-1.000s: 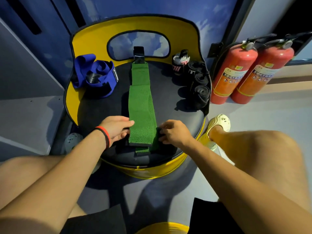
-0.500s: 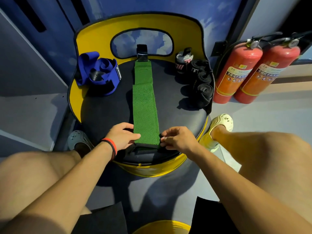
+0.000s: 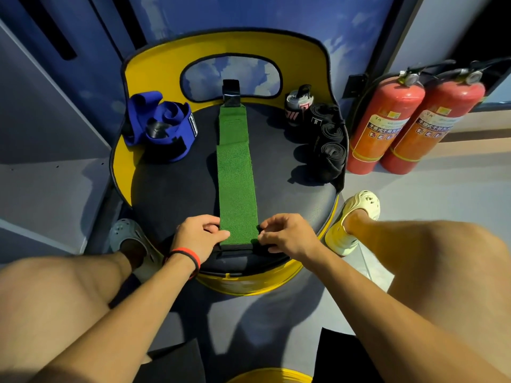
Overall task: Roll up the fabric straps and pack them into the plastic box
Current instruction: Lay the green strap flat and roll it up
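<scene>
our left hand (image 3: 197,240) and right hand (image 3: 286,237) pinched the near corners of the green strap (image 3: 236,175), fingers (image 3: 272,225) curled. it ran flat across the seat (image 3: 171,194), away from our fingers. we judged it light, soft and limp, best rolled from this end.

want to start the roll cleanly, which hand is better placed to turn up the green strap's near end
Probably right: the right hand has curled fingertips at the near corner of the green strap, seemingly pinching it, while the left hand just rests its thumb on the edge.
</scene>
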`<state>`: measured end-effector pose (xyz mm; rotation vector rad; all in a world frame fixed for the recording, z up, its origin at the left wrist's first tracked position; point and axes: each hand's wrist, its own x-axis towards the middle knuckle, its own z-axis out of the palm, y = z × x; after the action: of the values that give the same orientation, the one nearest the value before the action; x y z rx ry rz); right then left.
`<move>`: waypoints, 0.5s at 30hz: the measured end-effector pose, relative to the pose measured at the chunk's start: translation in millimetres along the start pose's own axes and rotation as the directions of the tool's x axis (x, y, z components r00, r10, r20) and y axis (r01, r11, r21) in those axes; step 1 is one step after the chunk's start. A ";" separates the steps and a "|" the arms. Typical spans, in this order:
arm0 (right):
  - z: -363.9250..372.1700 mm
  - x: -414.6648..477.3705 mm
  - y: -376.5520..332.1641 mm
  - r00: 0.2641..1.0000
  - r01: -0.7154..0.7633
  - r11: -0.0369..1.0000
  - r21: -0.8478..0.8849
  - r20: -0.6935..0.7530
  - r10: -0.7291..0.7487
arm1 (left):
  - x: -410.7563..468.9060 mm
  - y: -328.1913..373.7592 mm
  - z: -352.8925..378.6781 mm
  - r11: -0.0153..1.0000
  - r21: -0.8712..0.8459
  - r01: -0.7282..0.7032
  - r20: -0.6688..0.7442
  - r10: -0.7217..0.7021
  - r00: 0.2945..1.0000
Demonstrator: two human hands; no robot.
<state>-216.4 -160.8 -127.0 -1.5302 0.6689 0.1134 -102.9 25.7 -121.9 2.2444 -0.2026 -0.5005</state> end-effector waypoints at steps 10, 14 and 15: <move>8.8 -2.2 0.5 0.976 0.191 0.864 -0.466 -0.002 -0.217 | -7.6 3.5 0.9 0.990 0.128 -0.054 -0.019 0.057 0.998; 16.4 -5.5 -6.2 0.945 0.269 0.688 -0.674 0.049 -0.322 | -2.2 9.0 -2.2 0.954 0.257 -0.155 0.048 0.147 0.988; 17.6 -4.9 -10.2 0.941 0.272 0.666 -0.695 0.045 -0.336 | 0.5 11.6 -4.4 0.938 0.299 -0.173 0.084 0.154 0.984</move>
<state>-209.9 -143.3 -117.5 -2.3815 0.4336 0.0400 -100.5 21.0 -110.7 2.4866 -0.5253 -0.4711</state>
